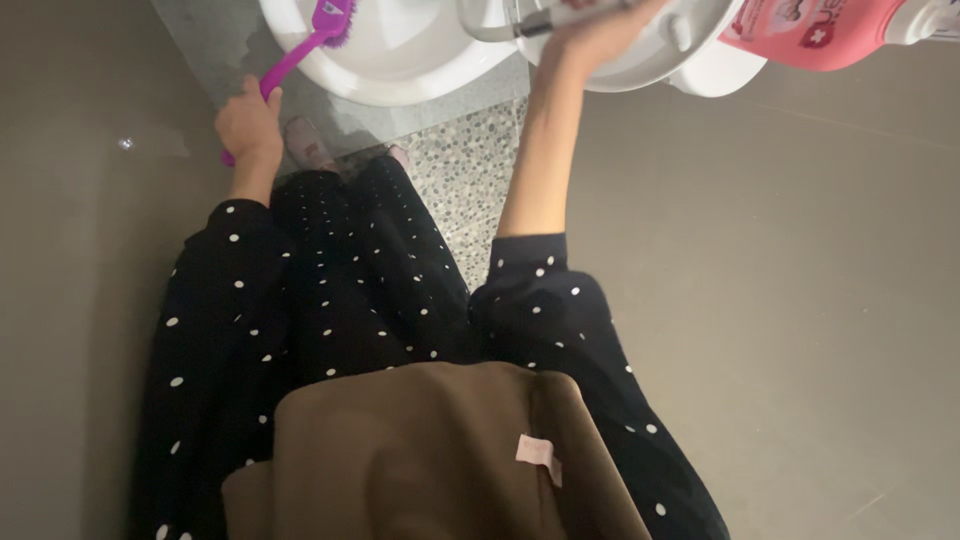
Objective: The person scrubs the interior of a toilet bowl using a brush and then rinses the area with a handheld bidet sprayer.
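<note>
Head view: two hands at a toilet bowl, seen from above.

The left hand (250, 122) has its grip closed round the handle of a purple brush (300, 55), whose bristled head rests inside the white toilet bowl (390, 60) near its left rim. The right hand (590, 35) reaches to the raised seat (650, 60) at the top edge; its fingers are cut off by the frame, so whether that grip is closed cannot be told. A pink bottle (820, 30) lies partly out of frame, top right. Bare grey floor (800, 300) lies open to the right; a pebbled strip (465, 180) runs under the bowl. Spotted sleeves and brown cloth hide the lower centre.
</note>
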